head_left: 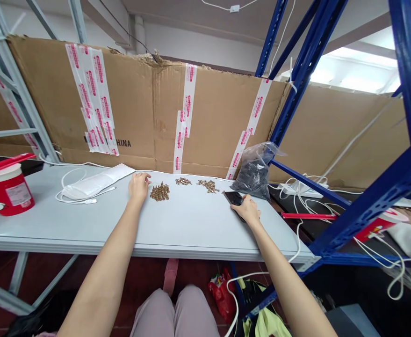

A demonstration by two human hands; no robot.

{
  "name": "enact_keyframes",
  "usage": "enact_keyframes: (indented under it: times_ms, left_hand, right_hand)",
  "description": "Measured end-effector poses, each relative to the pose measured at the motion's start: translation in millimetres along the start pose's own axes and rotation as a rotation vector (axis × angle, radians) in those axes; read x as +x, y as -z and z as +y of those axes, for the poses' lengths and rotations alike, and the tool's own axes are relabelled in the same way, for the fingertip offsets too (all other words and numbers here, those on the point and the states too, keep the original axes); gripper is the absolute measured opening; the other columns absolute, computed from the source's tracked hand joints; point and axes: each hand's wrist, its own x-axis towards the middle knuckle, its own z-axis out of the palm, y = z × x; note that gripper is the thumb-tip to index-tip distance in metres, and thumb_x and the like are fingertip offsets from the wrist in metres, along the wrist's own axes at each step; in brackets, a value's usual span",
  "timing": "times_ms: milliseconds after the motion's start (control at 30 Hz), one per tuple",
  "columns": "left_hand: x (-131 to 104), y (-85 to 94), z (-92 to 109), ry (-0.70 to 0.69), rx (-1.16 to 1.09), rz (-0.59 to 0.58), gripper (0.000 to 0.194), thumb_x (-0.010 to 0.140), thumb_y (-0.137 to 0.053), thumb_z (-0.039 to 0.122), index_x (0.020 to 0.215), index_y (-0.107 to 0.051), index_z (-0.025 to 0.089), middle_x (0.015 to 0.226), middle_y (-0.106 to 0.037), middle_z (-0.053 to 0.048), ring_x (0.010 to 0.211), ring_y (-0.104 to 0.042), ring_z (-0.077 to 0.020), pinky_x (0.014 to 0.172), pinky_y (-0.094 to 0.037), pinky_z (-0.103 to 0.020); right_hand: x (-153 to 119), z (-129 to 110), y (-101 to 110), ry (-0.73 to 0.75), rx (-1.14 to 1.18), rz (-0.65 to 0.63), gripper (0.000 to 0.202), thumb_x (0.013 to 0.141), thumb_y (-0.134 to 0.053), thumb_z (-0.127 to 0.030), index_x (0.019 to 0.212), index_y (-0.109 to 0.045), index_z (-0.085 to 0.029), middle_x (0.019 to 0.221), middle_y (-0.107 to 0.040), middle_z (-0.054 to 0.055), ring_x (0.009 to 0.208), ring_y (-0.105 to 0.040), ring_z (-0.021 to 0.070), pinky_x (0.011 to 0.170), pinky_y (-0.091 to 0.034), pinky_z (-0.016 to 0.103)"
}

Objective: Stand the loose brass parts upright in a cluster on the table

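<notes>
While right hand (pixel 248 210) grips phone (pixel 232 197), bag (pixel 253 175) behind, cardboard (pixel 219 117) beyond

Grey-topped table (pixel 198 229), dark red floor (pixel 194 271) below. Cardboard panel (pixel 135 103) runs behind, patched with red-and-white tape (pixel 184 117). Grey metal frame (pixel 23 93) sits left, blue steel rack (pixel 407 61) right. Pale wall (pixel 198 47) shows above panel; bright light (pixel 356 70) upper right.

Looks from the head forward and down, over the flat light-grey surface (pixel 198 222), toward the brown cardboard panel (pixel 133 103); sits above the pale mauve trousers (pixel 195 312), nearer to both bare hands (pixel 138 186) than to the panel.
</notes>
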Motion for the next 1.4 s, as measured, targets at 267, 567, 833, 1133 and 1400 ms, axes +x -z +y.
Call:
enact_keyframes:
  times_ms: [267, 567, 833, 1133, 1400]
  left_hand:
    - [3.6, -7.8, -7.0, -0.053, 0.025, -0.019, 0.020, 0.076, -0.045, 0.013, 0.086, -0.059, 0.022, 0.086, -0.060, -0.004, 0.092, -0.046, -0.0232, 0.074, -0.038, -0.032]
    - [7.1, -8.9, -5.5, -0.052, 0.036, -0.042, 0.018, 0.078, -0.046, 0.016, 0.088, -0.059, 0.022, 0.086, -0.058, -0.006, 0.094, -0.046, -0.0232, 0.075, -0.038, -0.032]
    - [7.4, -10.3, -4.9, -0.081, 0.031, -0.069, 0.023, 0.077, -0.042, 0.011, 0.088, -0.060, 0.021, 0.088, -0.058, -0.007, 0.094, -0.045, -0.0236, 0.075, -0.038, -0.032]
    - [8.7, -11.3, -5.4, -0.084, 0.054, -0.071, 0.019, 0.076, -0.046, 0.013, 0.086, -0.060, 0.021, 0.086, -0.057, -0.006, 0.094, -0.045, -0.0239, 0.077, -0.037, -0.033]
    - [8.6, -8.4, -2.6, -0.085, 0.049, -0.058, 0.018, 0.077, -0.046, 0.014, 0.085, -0.060, 0.021, 0.086, -0.056, -0.006, 0.094, -0.045, -0.0231, 0.078, -0.037, -0.032]
  right_hand:
    - [25.9, 5.0, 2.3, 0.203, 0.071, -0.055, 0.048, 0.084, -0.034, -0.048, 0.124, -0.036, -0.022, 0.128, -0.047, 0.011, 0.120, -0.037, 0.0269, 0.093, -0.030, 0.049]
    - [60.4, -8.8, 9.4, 0.382, 0.018, -0.161, 0.038, 0.090, -0.027, -0.035, 0.122, -0.043, -0.022, 0.122, -0.055, 0.007, 0.111, -0.050, 0.0199, 0.091, -0.035, 0.035]
    - [60.7, 4.0, 18.1, 0.464, -0.108, -0.247, 0.039, 0.091, -0.027, -0.037, 0.121, -0.049, -0.024, 0.120, -0.058, 0.004, 0.112, -0.050, 0.0210, 0.096, -0.030, 0.038]
    - [25.9, -38.6, 22.1, 0.651, -0.139, -0.105, 0.033, 0.090, -0.033, -0.033, 0.110, -0.058, -0.025, 0.110, -0.063, 0.003, 0.106, -0.053, 0.0180, 0.095, -0.028, 0.032]
    - [16.4, -92.0, -28.0, 0.676, -0.287, -0.064, 0.031, 0.085, -0.040, -0.018, 0.110, -0.058, -0.022, 0.118, -0.055, 0.010, 0.110, -0.046, 0.0226, 0.092, -0.031, 0.038]
